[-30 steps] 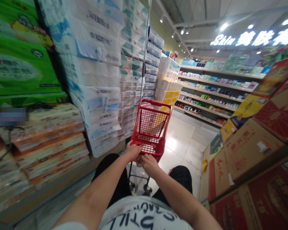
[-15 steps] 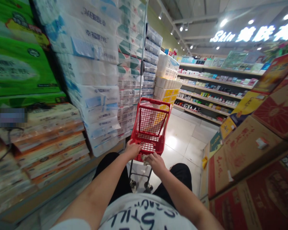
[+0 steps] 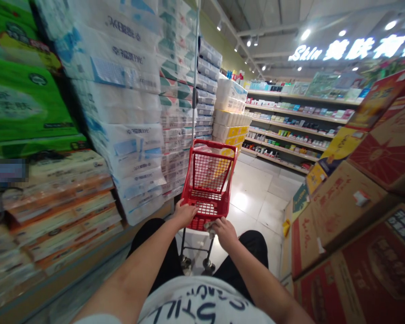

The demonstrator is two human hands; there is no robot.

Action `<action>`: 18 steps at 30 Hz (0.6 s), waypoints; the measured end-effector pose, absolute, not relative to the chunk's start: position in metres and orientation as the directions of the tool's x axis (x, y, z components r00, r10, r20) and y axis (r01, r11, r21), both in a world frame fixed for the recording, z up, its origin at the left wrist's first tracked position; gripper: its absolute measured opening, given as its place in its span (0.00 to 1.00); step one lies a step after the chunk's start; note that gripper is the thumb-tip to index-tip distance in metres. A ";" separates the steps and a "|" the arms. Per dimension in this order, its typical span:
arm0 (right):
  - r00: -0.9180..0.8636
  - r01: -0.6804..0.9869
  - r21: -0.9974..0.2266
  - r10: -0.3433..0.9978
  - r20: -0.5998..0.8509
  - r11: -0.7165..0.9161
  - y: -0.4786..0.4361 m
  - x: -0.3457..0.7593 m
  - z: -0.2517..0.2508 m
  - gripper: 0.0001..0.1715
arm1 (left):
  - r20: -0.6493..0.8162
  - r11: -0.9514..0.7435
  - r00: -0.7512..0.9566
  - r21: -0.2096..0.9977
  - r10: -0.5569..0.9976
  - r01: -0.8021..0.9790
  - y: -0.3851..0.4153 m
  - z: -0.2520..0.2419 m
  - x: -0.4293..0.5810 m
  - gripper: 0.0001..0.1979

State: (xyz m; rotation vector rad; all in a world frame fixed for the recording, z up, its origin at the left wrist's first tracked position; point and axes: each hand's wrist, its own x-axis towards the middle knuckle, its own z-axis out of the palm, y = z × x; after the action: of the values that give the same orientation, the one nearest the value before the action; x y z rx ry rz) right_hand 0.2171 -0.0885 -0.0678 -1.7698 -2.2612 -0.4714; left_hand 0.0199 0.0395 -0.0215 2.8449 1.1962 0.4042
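Tiled floor [image 3: 251,191] stretched beyond my left grip [image 3: 186,214], which held the red shopping cart [image 3: 225,199]; my right grip [image 3: 225,231] pinched crumpled cloth [image 3: 209,226] that might snag if dragged.

The 2 bare forearms [image 3: 145,264] reach forward and slant inward from the elbows. The left hand [image 3: 185,215] lies palm down, its fingers [image 3: 191,210] directed forward and rightward. The right hand [image 3: 225,232] sits near it, slightly lower, apart from it, fingers bent in a pinch. The 2 knees [image 3: 254,244] show well apart, 1 outside each forearm.
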 end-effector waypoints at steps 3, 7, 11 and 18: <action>-0.254 0.965 0.066 0.846 0.468 0.253 -0.092 0.227 -0.055 0.10 | 0.222 -0.703 0.671 0.121 0.708 0.701 0.040 -0.020 0.020 0.20; -0.104 0.982 -0.062 0.786 0.609 0.178 -0.090 0.244 -0.023 0.16 | 0.200 -0.703 0.676 0.119 0.709 0.701 0.038 -0.015 0.021 0.20; -0.040 0.988 -0.111 0.878 0.477 0.106 -0.080 0.251 0.001 0.14 | 0.203 -0.700 0.673 0.122 0.712 0.704 0.034 -0.013 0.024 0.20; 0.062 0.996 -0.076 0.946 0.320 -0.039 -0.077 0.244 -0.001 0.11 | 0.219 -0.724 0.692 0.135 0.688 0.677 0.034 -0.024 0.034 0.20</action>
State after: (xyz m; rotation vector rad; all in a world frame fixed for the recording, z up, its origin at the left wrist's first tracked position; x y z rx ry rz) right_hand 0.2441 -0.0774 -0.0015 -2.0664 -1.9617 -0.2628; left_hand 0.0336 0.0339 -0.0240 2.8490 1.1500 0.3969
